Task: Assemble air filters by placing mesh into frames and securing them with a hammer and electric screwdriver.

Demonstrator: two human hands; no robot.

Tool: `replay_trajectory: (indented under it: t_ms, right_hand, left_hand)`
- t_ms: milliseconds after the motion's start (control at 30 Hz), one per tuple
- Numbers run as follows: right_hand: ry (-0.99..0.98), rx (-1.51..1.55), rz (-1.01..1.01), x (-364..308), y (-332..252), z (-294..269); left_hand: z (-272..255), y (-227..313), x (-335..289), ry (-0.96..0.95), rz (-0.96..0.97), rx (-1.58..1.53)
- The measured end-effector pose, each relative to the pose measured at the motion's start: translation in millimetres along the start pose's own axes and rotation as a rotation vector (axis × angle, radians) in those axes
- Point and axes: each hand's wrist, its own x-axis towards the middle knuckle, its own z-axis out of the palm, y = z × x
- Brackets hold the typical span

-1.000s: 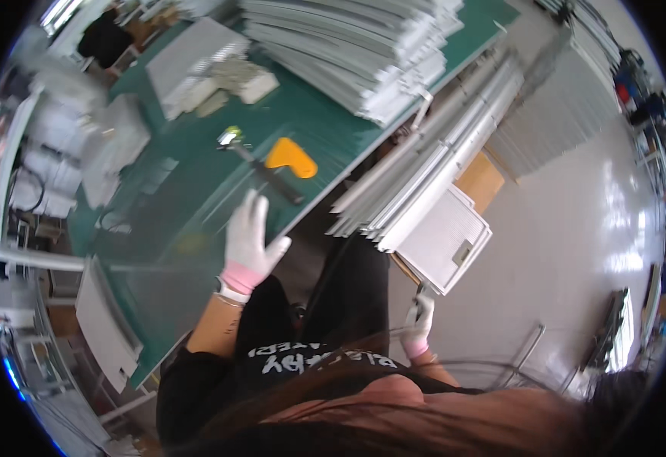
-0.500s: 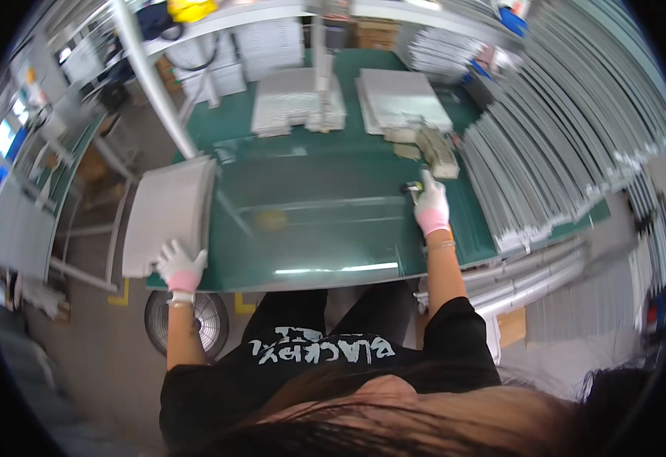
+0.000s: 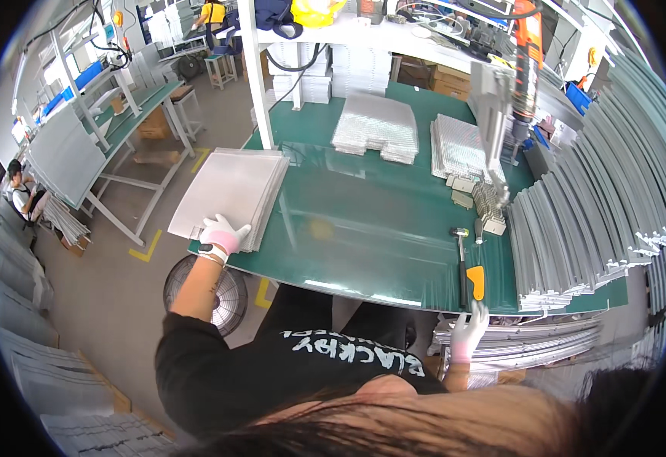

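Note:
My left hand (image 3: 222, 232), in a white glove, lies flat on the near corner of a stack of pale grey sheets (image 3: 230, 186) at the left end of the green table (image 3: 363, 228). My right hand (image 3: 468, 331), also gloved, is at the table's front edge with its fingers pointing up and apart, holding nothing. Just above its fingertips lie an orange-handled tool (image 3: 475, 282) and a hammer (image 3: 461, 255).
Long grey metal strips (image 3: 592, 221) are stacked along the table's right side. Two piles of bubble-wrap bags (image 3: 375, 126) lie at the back. Small metal brackets (image 3: 489, 206) sit under a hanging orange power screwdriver (image 3: 527, 53). A fan (image 3: 211, 293) stands on the floor. A person (image 3: 20, 194) sits far left.
My right hand has come back from the small parts on the right of the table to the front edge. My left hand stays on the sheet stack's corner.

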Motion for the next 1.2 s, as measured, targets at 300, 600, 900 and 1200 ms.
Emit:
replay_trajectory:
  t_ms: [300, 600, 900, 1200]
  right_hand:
    - [-0.131, 0.174, -0.028, -28.0, -55.9, -1.1]
    - [-0.177, 0.281, -0.197, 57.0, -81.2, 1.2]
    - [-0.212, 0.280, -0.144, 333.1, -126.9, 217.0]
    - [-0.399, -0.218, 0.140, 419.7, -203.8, 264.0]
  left_hand:
    - [-41.4, -5.6, -5.9, -0.117, 0.285, 0.169]
    - [-139.1, -39.8, -75.2, -0.041, 0.356, -0.961]
    - [12.8, 156.2, -151.6, -0.204, 1.047, -0.149]
    - [28.4, 133.6, -63.9, 0.302, 1.091, -0.195]
